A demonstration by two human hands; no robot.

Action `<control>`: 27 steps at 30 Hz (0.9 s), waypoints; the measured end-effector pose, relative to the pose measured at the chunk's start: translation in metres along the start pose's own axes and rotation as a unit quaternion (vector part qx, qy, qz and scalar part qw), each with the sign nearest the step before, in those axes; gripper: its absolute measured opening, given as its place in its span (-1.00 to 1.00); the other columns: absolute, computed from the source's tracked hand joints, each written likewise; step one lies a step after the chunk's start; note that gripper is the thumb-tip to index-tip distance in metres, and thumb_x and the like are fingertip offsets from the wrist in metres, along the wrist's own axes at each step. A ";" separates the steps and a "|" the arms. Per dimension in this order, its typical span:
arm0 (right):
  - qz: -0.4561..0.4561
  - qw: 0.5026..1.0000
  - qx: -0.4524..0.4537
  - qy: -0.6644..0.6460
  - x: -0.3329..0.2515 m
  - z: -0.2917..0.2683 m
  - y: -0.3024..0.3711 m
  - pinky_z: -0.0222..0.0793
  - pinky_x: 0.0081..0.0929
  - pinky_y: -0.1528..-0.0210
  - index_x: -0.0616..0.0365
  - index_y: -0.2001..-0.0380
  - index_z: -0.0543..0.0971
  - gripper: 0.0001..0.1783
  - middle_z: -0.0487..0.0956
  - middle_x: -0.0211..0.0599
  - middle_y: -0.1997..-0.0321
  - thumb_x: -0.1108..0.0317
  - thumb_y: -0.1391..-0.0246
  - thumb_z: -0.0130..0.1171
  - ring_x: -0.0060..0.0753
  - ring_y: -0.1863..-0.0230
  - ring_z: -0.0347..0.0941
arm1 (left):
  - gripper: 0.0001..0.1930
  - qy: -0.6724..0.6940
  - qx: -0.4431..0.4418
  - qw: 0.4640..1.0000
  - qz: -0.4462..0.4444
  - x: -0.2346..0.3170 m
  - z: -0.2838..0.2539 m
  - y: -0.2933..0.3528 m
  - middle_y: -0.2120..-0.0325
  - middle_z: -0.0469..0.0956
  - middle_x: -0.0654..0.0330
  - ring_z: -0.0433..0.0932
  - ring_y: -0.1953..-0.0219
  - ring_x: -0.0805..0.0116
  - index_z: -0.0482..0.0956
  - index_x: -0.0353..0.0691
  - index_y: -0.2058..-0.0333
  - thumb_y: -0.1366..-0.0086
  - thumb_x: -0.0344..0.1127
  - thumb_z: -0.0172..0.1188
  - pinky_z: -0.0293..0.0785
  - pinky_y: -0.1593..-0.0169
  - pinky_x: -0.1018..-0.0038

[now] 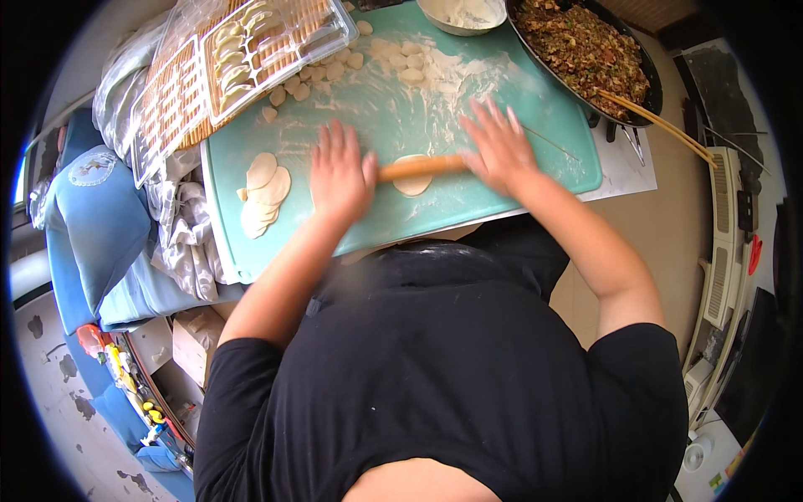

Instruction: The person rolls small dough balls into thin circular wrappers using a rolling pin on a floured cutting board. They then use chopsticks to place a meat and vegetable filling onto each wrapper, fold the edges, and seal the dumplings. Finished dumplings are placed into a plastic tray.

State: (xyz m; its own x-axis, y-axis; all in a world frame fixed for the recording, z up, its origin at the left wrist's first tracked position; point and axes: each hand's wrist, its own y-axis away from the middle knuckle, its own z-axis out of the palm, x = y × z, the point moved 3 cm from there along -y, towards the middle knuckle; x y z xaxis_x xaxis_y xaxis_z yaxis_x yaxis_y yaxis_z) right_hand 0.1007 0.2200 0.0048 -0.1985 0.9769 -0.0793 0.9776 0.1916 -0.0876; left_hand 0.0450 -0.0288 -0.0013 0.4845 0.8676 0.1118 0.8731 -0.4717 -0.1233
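Both of my palms press on a wooden rolling pin (439,165) that lies level across a round dough wrapper (411,185). My left hand (341,171) rests flat over the pin's left end, its fingers stretched forward. At the other end, my right hand (502,152) lies with fingers extended and slightly apart. Both tips of the pin are hidden under the hands. Left of my left hand, several rolled wrappers (269,192) overlap in a loose pile. Small dough pieces (411,64) and smeared flour lie farther back on the green mat (477,205).
At the far left a clear plastic tray (203,84) holds a row of dumplings (234,63) over woven matting. A bowl of flour (462,17) stands at the back. A pan of chopped filling (585,50) with chopsticks (661,120) sits at the far right. Blue cushioning (100,209) borders the left.
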 end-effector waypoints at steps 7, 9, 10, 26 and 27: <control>-0.054 0.996 -0.059 -0.039 -0.024 -0.011 0.005 -0.29 -0.03 -0.35 0.02 -0.19 0.24 -0.41 0.04 -0.22 -0.36 0.04 -0.12 -0.09 -0.08 -0.38 -0.14 | -0.41 0.052 0.013 0.998 -0.033 -0.011 0.011 0.002 -0.24 0.01 -0.14 -0.03 -0.28 -0.12 0.15 -0.36 -0.17 -0.27 -0.08 -0.13 -0.11 -0.27 0.01; -0.003 1.000 -0.018 -0.024 -0.007 -0.007 -0.009 -0.26 -0.05 -0.35 0.03 -0.19 0.25 -0.41 0.06 -0.20 -0.35 -0.01 -0.15 -0.15 -0.10 -0.38 -0.15 | -0.41 0.056 0.031 0.997 -0.052 -0.013 0.008 -0.012 -0.24 0.02 -0.14 -0.03 -0.28 -0.13 0.15 -0.36 -0.16 -0.27 -0.08 -0.13 -0.11 -0.27 0.01; 0.021 1.000 0.003 -0.018 0.000 -0.005 -0.010 -0.24 -0.06 -0.35 0.04 -0.18 0.25 -0.40 0.07 -0.19 -0.35 -0.04 -0.17 -0.17 -0.11 -0.39 -0.15 | -0.42 0.048 0.029 0.997 -0.048 -0.009 0.007 -0.012 -0.24 0.03 -0.13 -0.03 -0.28 -0.12 0.16 -0.35 -0.16 -0.27 -0.08 -0.13 -0.12 -0.27 0.02; -0.075 0.993 -0.093 -0.026 -0.034 -0.012 0.045 -0.29 -0.02 -0.36 -0.01 -0.19 0.25 -0.38 0.03 -0.24 -0.37 -0.09 -0.14 -0.16 -0.08 -0.39 -0.16 | -0.41 -0.020 -0.005 0.999 0.040 -0.004 0.006 0.045 -0.25 0.02 -0.10 -0.02 -0.28 -0.12 0.18 -0.30 -0.16 -0.25 -0.06 -0.09 -0.07 -0.25 0.01; -0.094 0.992 -0.083 -0.032 -0.037 -0.017 0.040 -0.29 -0.05 -0.37 -0.02 -0.19 0.24 -0.40 0.03 -0.27 -0.37 -0.07 -0.16 -0.18 -0.11 -0.39 -0.16 | -0.42 -0.013 -0.003 1.000 0.022 -0.011 0.011 0.043 -0.24 0.03 -0.12 -0.03 -0.28 -0.15 0.19 -0.30 -0.16 -0.25 -0.07 -0.08 -0.07 -0.25 0.00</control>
State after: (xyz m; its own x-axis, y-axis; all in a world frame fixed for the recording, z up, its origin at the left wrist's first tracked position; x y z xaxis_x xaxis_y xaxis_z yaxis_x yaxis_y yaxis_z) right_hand 0.1481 0.1928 0.0207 -0.3779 0.9153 -0.1393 0.9197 0.3884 0.0571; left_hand 0.0768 -0.0574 -0.0190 0.5216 0.8494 0.0810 0.8509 -0.5108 -0.1223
